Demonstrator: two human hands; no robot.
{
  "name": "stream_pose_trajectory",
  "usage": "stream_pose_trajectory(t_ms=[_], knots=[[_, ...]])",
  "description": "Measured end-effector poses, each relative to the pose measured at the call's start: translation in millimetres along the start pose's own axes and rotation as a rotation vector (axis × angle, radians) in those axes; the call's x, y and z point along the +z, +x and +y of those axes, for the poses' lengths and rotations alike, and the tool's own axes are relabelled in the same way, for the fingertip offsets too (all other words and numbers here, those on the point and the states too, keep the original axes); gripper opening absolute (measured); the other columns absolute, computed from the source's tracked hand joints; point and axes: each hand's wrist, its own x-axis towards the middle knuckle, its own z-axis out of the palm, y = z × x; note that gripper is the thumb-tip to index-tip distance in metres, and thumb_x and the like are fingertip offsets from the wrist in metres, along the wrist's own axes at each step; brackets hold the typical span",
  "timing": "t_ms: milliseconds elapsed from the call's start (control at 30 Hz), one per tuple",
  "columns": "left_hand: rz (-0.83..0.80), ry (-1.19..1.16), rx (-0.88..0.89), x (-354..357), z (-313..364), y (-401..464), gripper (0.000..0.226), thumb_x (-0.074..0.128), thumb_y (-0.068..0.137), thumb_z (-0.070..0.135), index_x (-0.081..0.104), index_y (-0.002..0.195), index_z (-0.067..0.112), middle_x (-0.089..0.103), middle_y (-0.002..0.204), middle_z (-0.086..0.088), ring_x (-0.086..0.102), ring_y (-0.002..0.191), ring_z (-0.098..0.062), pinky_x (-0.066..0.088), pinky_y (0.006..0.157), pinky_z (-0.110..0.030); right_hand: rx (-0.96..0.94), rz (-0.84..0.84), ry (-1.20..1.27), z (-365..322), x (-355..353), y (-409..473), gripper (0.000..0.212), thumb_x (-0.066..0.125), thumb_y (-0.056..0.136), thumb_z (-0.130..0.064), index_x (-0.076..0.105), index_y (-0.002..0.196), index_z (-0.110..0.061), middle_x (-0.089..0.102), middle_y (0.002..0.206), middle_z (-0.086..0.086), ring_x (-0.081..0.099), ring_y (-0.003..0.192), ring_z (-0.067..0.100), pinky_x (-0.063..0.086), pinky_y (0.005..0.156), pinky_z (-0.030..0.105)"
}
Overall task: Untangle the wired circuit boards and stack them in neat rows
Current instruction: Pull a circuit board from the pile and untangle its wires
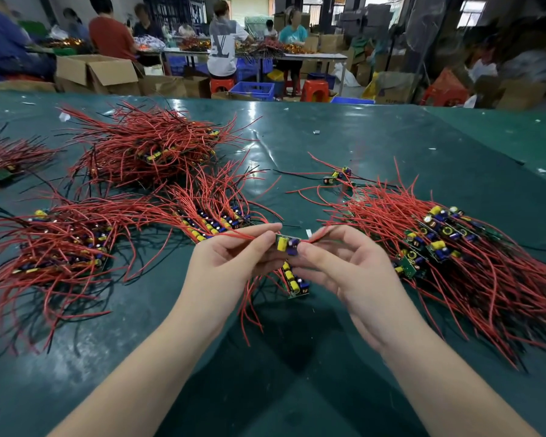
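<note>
A small green circuit board (287,245) with yellow and blue parts and red wires is held up between both hands above the green table (375,146). My left hand (224,260) pinches its red wires on the left side. My right hand (338,263) pinches the board's right end and a red wire. Below the hands, a short stack of boards (293,282) hangs or rests with red wires trailing down. A neat row of boards (212,223) lies just left of the hands. A tangled heap of boards (438,238) lies to the right.
More wired board heaps lie at the left (63,247), far left (4,162) and back centre (145,146). A loose board (338,176) sits behind the right heap. People work at tables beyond the table's far edge, among cardboard boxes and blue crates.
</note>
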Motion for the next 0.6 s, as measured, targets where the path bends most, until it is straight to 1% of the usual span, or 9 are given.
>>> stream_pose_trajectory(t_ms=[67,133,167,233,300,367,433,500,600], knots=[[-0.01,0.034,0.006,0,0,0,0.018,0.057,0.088,0.0,0.073,0.092,0.006,0.075,0.083,-0.013,0.072,0.076,-0.021,0.057,0.068,-0.024,0.048,-0.021,-0.043,1,2,-1,0.033,0.078,0.06,-0.02,0.066,0.09,-0.011,0.075,0.082,0.007,0.072,0.078,0.02,0.057,0.066,0.026],[-0.032,0.134,0.024,-1,-2,-1,0.019,0.057,0.09,0.001,0.074,0.092,0.009,0.076,0.089,-0.011,0.072,0.081,-0.02,0.057,0.073,-0.024,0.061,-0.009,-0.046,4,3,-2,0.021,0.078,0.066,-0.012,0.071,0.085,-0.012,0.074,0.08,0.006,0.071,0.075,0.017,0.057,0.066,0.025],[-0.043,0.185,0.031,-1,-3,-1,0.019,0.056,0.092,0.003,0.073,0.093,0.01,0.075,0.093,-0.009,0.072,0.087,-0.021,0.057,0.079,-0.027,0.062,0.007,-0.038,5,4,-3,0.014,0.077,0.07,-0.006,0.072,0.082,-0.011,0.074,0.078,0.006,0.071,0.073,0.016,0.058,0.066,0.025],[-0.046,0.211,0.014,0,-5,0,0.021,0.051,0.095,0.008,0.071,0.098,0.008,0.074,0.101,-0.009,0.069,0.097,-0.025,0.054,0.089,-0.033,0.064,0.042,-0.028,7,5,-3,0.01,0.075,0.075,0.0,0.072,0.08,-0.009,0.075,0.078,0.008,0.071,0.072,0.017,0.059,0.067,0.026],[-0.037,0.078,-0.047,1,-5,1,0.023,0.047,0.097,0.009,0.067,0.108,0.003,0.074,0.1,-0.012,0.07,0.093,-0.023,0.055,0.085,-0.032,0.066,0.052,-0.023,8,6,-4,0.009,0.074,0.076,0.001,0.072,0.083,-0.006,0.075,0.079,0.01,0.071,0.071,0.017,0.059,0.069,0.026],[-0.04,-0.104,-0.109,-1,-2,2,0.025,0.046,0.096,0.01,0.062,0.114,0.003,0.074,0.099,-0.013,0.071,0.088,-0.018,0.056,0.076,-0.025,0.074,0.058,-0.01,9,9,-5,0.009,0.074,0.077,0.001,0.072,0.085,-0.003,0.074,0.077,0.011,0.07,0.07,0.018,0.059,0.069,0.026],[-0.058,-0.214,-0.139,-4,0,2,0.027,0.044,0.096,0.01,0.06,0.118,0.004,0.073,0.103,-0.015,0.071,0.092,-0.018,0.056,0.074,-0.023,0.082,0.069,0.004,9,10,-5,0.009,0.074,0.077,0.001,0.071,0.085,-0.002,0.073,0.075,0.01,0.07,0.068,0.017,0.059,0.068,0.026],[-0.082,-0.257,-0.143,-5,-1,2,0.028,0.04,0.098,0.007,0.058,0.12,0.007,0.071,0.107,-0.018,0.071,0.097,-0.024,0.057,0.076,-0.026,0.088,0.074,0.009,9,11,-5,0.009,0.074,0.077,0.0,0.071,0.085,-0.002,0.073,0.075,0.009,0.07,0.067,0.017,0.058,0.066,0.025],[-0.09,-0.248,-0.14,-5,-2,2,0.03,0.038,0.099,0.005,0.057,0.122,0.011,0.071,0.107,-0.021,0.07,0.098,-0.027,0.057,0.077,-0.027,0.106,0.074,0.017,9,12,-6,0.008,0.074,0.078,-0.001,0.071,0.084,-0.004,0.074,0.076,0.009,0.07,0.068,0.017,0.058,0.065,0.024]])
